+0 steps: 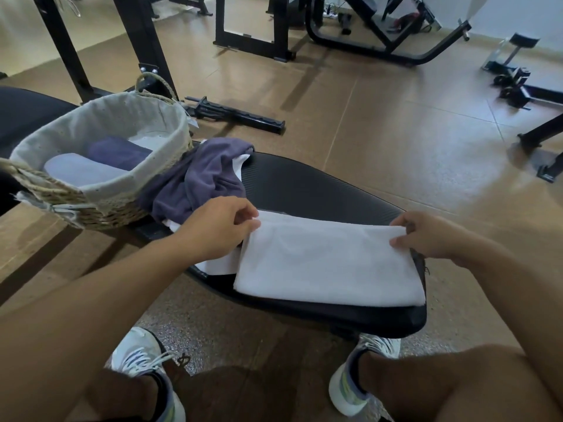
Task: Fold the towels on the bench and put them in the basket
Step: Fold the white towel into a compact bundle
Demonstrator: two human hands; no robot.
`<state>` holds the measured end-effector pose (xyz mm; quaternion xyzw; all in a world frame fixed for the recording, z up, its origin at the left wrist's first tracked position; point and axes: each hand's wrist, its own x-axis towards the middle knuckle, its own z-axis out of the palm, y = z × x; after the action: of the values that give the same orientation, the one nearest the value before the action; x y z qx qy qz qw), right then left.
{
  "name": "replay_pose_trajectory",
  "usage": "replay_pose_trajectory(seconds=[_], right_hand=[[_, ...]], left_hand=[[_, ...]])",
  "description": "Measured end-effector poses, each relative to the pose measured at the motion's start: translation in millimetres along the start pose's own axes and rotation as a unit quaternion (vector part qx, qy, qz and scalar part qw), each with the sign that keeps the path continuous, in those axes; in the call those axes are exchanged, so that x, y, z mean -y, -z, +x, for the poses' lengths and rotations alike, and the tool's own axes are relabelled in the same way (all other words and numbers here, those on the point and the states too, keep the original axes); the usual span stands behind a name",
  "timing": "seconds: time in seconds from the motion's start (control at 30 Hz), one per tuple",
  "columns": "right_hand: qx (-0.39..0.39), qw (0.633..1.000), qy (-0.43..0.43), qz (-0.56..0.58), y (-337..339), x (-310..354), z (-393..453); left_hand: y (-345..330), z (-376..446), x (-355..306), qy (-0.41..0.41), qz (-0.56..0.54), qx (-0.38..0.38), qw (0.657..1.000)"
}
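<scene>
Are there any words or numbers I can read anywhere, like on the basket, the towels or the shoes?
None can be read.
Basket: a small tag hangs by its far rim, too blurred to show any writing.
White towel and purple towel: plain, no labels showing.
Sneakers: only stripes, no brand name visible.
Gym machines: no readable signs.

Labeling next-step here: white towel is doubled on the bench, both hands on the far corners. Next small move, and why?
Probably fold it once more sideways: right hand carries its end over to the left hand. The white towel looks too long for the basket, which already holds folded towels.
</scene>
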<state>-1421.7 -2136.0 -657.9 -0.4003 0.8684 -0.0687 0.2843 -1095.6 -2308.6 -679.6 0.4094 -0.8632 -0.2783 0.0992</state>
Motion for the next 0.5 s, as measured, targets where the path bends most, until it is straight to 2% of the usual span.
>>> replay_pose_trajectory(seconds=[0.2,0.3,0.37,0.5], right_hand=[[0.0,1.0,0.024,-0.02,-1,1,3],[-0.001,1.0,0.018,-0.022,-2,0,5],[-0.001,1.0,0.018,-0.022,-3,0,6],[-0.003,1.0,0.019,-0.024,-3,-4,8]], left_hand=[[0,12,0,-0.029,0.104,0.048,0.993],[1,14,-4,-0.058,0.119,0.051,0.99],[3,15,-6,-0.062,0.081,0.058,0.993],[4,18,-6,-0.027,-0.086,0.059,0.994]])
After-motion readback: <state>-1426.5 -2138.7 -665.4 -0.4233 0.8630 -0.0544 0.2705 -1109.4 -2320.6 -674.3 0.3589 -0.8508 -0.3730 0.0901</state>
